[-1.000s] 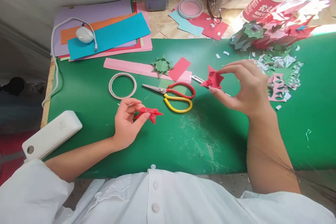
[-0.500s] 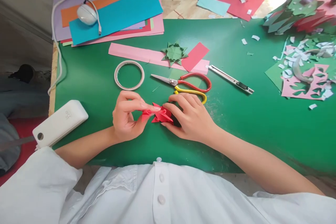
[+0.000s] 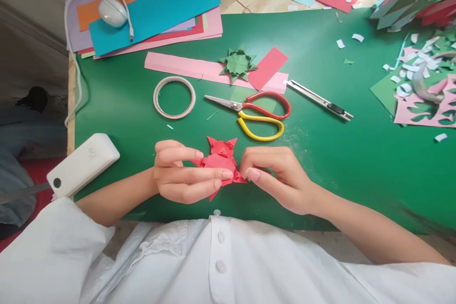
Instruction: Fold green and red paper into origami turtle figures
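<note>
A red folded paper star (image 3: 220, 163) with pointed tips is off the green mat, close in front of my body. My left hand (image 3: 185, 171) grips it from the left, its fingers lying across the top, covering part of the folds. At its right edge my right hand (image 3: 276, 175) is closed, thumb and bent forefinger pinched together by a tip of the star; the fingers hide what exactly lies between them. Scissors (image 3: 245, 109) with one red and one yellow handle lie just beyond. A green folded paper star (image 3: 238, 63) rests on a pink paper strip (image 3: 181, 65).
A tape roll (image 3: 156, 97) lies left of the scissors, a utility knife (image 3: 320, 100) to their right. Coloured sheets (image 3: 153, 12) carry a white mouse-like object (image 3: 113, 12). A white power bank (image 3: 83, 166) sits at the left edge. Paper scraps (image 3: 423, 104) litter the right.
The red star has turned and now shows its broad face. My left fingers have spread across it, and my right hand has shifted right and nearer my body. The view has tilted slightly.
</note>
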Demonstrator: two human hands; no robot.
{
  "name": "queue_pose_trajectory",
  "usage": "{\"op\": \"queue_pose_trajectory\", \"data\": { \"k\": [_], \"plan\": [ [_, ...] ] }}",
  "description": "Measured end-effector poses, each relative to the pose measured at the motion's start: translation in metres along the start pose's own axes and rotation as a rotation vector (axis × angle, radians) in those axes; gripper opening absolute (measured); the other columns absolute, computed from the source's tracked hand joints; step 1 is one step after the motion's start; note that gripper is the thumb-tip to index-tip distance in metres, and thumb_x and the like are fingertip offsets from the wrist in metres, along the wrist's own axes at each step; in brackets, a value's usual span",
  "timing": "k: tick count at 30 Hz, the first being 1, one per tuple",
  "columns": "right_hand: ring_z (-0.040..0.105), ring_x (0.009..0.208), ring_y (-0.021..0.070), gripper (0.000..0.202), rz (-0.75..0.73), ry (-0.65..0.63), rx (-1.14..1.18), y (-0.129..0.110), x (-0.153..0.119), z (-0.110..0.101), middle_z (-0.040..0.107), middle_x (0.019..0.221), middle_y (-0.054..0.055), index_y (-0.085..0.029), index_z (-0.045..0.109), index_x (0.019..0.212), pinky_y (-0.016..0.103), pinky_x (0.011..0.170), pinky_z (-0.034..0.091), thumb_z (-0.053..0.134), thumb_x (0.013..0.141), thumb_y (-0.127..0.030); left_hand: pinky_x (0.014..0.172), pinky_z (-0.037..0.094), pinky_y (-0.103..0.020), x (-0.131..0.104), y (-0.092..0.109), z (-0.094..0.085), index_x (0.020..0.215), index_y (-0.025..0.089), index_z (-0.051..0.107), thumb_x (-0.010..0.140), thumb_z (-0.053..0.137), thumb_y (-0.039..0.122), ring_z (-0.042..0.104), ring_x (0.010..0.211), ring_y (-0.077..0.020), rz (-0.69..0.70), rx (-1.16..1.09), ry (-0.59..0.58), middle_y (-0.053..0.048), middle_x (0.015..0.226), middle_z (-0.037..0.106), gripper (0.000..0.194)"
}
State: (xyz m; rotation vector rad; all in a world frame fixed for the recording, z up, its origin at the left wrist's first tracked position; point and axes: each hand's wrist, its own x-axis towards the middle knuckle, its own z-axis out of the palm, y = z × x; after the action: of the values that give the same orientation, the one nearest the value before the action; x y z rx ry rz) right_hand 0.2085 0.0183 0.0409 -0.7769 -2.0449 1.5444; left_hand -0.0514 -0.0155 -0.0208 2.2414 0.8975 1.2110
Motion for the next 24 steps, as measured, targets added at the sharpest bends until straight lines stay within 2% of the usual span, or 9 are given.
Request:
{"op": "queue_pose_trajectory", "data": {
  "k": [3,5,8,11,13,15,18,22,24],
  "plan": [
    [0.041,0.056,0.0068,0.040,0.272,-0.106,0.388,-0.006,-0.002,0.007,0.050,0.062,-0.002,-0.017,0.056,0.071,0.022,0.051,0.032,0.054,0.099,-0.046,0.052,0.044,-0.034,-0.003,0.003,0.005,0.066,0.040,0.066,0.071,0.081,0.053,0.055,0.057,-0.0178,-0.219,0.055,-0.209,0.012,0.060,0.072,0.021],
    [0.041,0.056,0.0060,0.040,0.359,-0.106,0.537,-0.007,-0.002,0.009,0.049,0.063,-0.003,-0.016,0.056,0.074,0.021,0.049,0.032,0.060,0.095,-0.050,0.051,0.044,-0.035,-0.004,0.005,0.007,0.063,0.040,0.065,0.068,0.080,0.056,0.055,0.058,-0.0194,-0.302,0.076,-0.295,0.012,0.060,0.072,0.023],
    [0.039,0.055,0.0052,0.040,0.392,-0.066,0.528,-0.005,-0.002,0.008,0.045,0.062,-0.004,-0.017,0.054,0.075,0.019,0.048,0.030,0.061,0.095,-0.051,0.055,0.042,-0.035,-0.004,0.002,0.006,0.067,0.040,0.064,0.070,0.082,0.054,0.056,0.059,-0.0179,-0.190,0.067,-0.171,0.012,0.065,0.074,0.022],
    [0.037,0.054,0.0052,0.033,0.229,0.000,0.283,0.002,-0.006,0.004,0.046,0.062,-0.004,-0.018,0.053,0.075,0.020,0.049,0.031,0.055,0.099,-0.039,0.060,0.042,-0.032,-0.002,-0.010,-0.002,0.074,0.038,0.062,0.069,0.088,0.046,0.059,0.064,-0.0158,0.057,0.104,0.089,0.012,0.066,0.073,0.027],
    [0.041,0.057,0.0059,0.023,-0.006,0.029,0.055,0.008,-0.009,0.004,0.051,0.065,-0.003,-0.018,0.054,0.079,0.020,0.053,0.033,0.051,0.100,-0.025,0.063,0.045,-0.031,0.001,-0.019,-0.010,0.078,0.037,0.062,0.062,0.092,0.053,0.060,0.065,-0.0159,0.046,0.091,0.102,0.010,0.060,0.066,0.038],
    [0.044,0.061,0.0067,0.014,-0.225,0.023,-0.155,0.014,-0.012,0.007,0.055,0.071,-0.002,-0.019,0.055,0.086,0.020,0.056,0.034,0.049,0.099,-0.015,0.062,0.046,-0.030,0.007,-0.023,-0.018,0.079,0.035,0.061,0.058,0.091,0.062,0.060,0.062,-0.0152,-0.018,0.090,0.050,0.009,0.059,0.064,0.046],
    [0.042,0.059,0.0083,0.012,-0.418,-0.001,-0.388,0.020,-0.013,0.013,0.056,0.071,-0.002,-0.019,0.054,0.091,0.023,0.053,0.030,0.048,0.098,-0.012,0.061,0.048,-0.031,0.016,-0.016,-0.028,0.077,0.033,0.062,0.056,0.091,0.064,0.065,0.065,-0.0157,0.043,-0.022,0.026,0.007,0.066,0.070,0.047],
    [0.041,0.058,0.0095,0.014,-0.462,0.014,-0.449,0.022,-0.012,0.015,0.054,0.067,-0.003,-0.019,0.054,0.088,0.026,0.051,0.029,0.049,0.098,-0.013,0.064,0.055,-0.035,0.024,-0.001,-0.034,0.074,0.031,0.067,0.060,0.087,0.056,0.072,0.069,-0.0200,-0.235,-0.185,-0.262,0.001,0.076,0.078,0.035],
    [0.046,0.060,0.0087,0.013,-0.430,0.019,-0.418,0.022,-0.012,0.014,0.057,0.068,-0.002,-0.020,0.055,0.089,0.026,0.053,0.030,0.049,0.099,-0.013,0.061,0.054,-0.034,0.025,0.003,-0.035,0.080,0.031,0.069,0.070,0.077,0.046,0.072,0.064,-0.0198,-0.189,-0.199,-0.316,0.000,0.077,0.078,0.020]
  ]
}}
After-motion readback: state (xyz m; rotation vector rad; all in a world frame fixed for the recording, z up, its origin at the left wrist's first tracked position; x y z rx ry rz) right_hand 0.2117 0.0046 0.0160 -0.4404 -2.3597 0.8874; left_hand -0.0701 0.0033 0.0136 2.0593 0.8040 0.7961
